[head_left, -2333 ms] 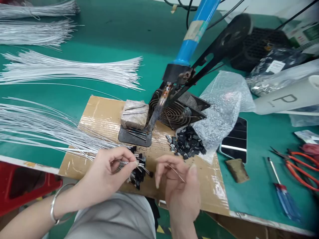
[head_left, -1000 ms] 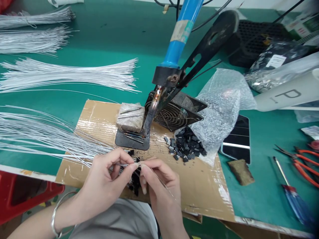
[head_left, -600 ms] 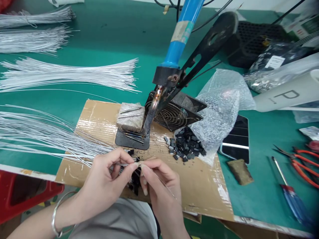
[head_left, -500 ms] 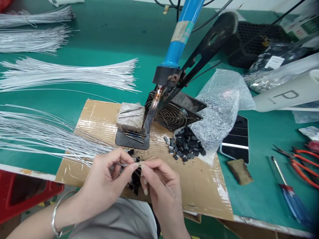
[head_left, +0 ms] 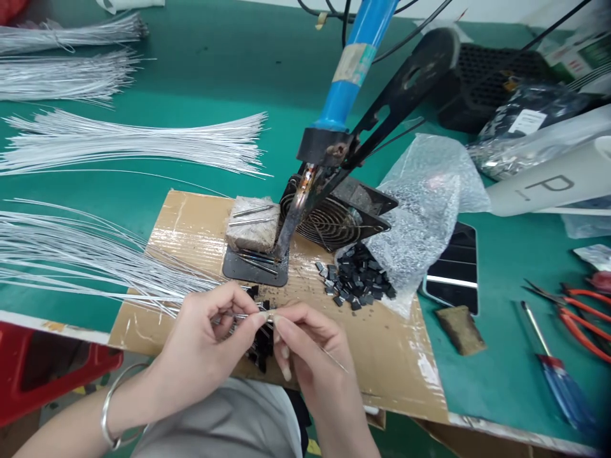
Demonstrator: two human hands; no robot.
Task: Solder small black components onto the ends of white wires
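My left hand [head_left: 214, 346] is closed in a pinch on a thin grey wire [head_left: 241, 315], just above the cardboard. Right against it, my right hand [head_left: 315, 346] pinches a thin metal rod [head_left: 335, 360] whose end sticks out past the palm. Between the fingertips of both hands is a small joint, too small to make out. Below and behind the fingers lie black-tipped wire ends [head_left: 260, 353], partly hidden by my hands. A loose bundle of grey wires [head_left: 95, 254] runs in from the left towards them.
A blue-handled soldering iron [head_left: 346, 83] hangs on a black stand over a cooling fan [head_left: 334, 222]. Small black pieces [head_left: 358, 277] spill from a bubble-wrap bag [head_left: 420, 210]. A phone [head_left: 451, 270], screwdriver [head_left: 558, 375] and orange-handled pliers [head_left: 582, 318] lie right; more wire bundles [head_left: 143, 143] lie left.
My right hand has shifted slightly right and turned a little, its lower fingers further from the black-tipped ends. My left hand keeps its pinch nearly in place.
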